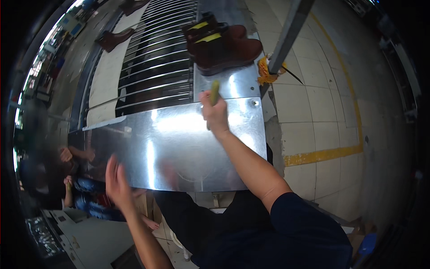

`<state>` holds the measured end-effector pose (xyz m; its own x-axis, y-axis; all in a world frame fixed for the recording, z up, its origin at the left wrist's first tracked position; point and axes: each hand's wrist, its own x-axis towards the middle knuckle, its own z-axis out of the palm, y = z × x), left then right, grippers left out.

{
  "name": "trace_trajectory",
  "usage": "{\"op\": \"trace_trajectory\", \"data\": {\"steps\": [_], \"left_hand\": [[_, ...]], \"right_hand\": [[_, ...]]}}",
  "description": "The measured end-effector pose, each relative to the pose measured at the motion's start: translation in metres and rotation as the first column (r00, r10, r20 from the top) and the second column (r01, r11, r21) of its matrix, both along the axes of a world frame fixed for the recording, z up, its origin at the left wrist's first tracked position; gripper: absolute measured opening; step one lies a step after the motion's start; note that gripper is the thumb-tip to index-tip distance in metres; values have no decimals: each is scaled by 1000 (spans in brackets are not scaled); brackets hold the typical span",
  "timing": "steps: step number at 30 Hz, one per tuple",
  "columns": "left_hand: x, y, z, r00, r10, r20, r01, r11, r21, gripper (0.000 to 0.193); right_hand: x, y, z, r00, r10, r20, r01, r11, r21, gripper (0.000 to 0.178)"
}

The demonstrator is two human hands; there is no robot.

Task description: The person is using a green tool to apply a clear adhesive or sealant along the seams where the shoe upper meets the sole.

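As the head view looked down over the person's lap, I could see a shiny metal worktop (188,148) bridging the near end of a roller conveyor (154,58). The right hand (216,112) was closed around a slim olive-green stick (215,92), fingers wrapped about it and its upper end poking out above the fist; what the stick was I couldn't tell. It was held upright, perhaps to keep that end free of the fingers, just short of a pair of dark reddish-brown boots (228,51) with yellow strips at their tops. The boots stood side by side at the right of the rollers, toes to the right, probably put there to be within easy reach; the stick looked apart from them. The left hand (117,184) hung open near the worktop's left corner, fingers loosely straight, with nothing visible in it. Beyond, another brown boot (112,40) sat on a pale strip left of the rollers. By a metal post (291,36) to the right was a crumpled orange-yellow thing (266,74), too unclear to name.
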<state>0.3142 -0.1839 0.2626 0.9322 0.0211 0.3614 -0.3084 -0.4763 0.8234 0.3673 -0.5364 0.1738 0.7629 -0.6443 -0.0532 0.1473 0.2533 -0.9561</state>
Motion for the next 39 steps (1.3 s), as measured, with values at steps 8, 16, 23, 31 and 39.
{"op": "trace_trajectory", "data": {"steps": [8, 16, 23, 31, 39], "left_hand": [[198, -313, 24, 849, -511, -136, 481, 853, -205, 63], [188, -348, -20, 909, -400, 118, 381, 911, 157, 54], [80, -222, -19, 946, -244, 215, 225, 968, 108, 58], [-88, -104, -11, 968, 248, 40, -250, 966, 63, 45], [-78, -42, -28, 973, -232, 7, 232, 966, -116, 98]], "right_hand": [[-4, 3, 1, 990, 35, 138, -9, 982, -187, 28], [6, -13, 10, 948, -202, 244, 209, 978, -4, 15], [-17, -50, 18, 991, -132, -1, 131, 984, 118, 32], [-51, 77, 13, 882, 471, 26, -453, 862, -228, 37], [-50, 77, 30, 607, 793, -57, -786, 588, -191, 38]]}}
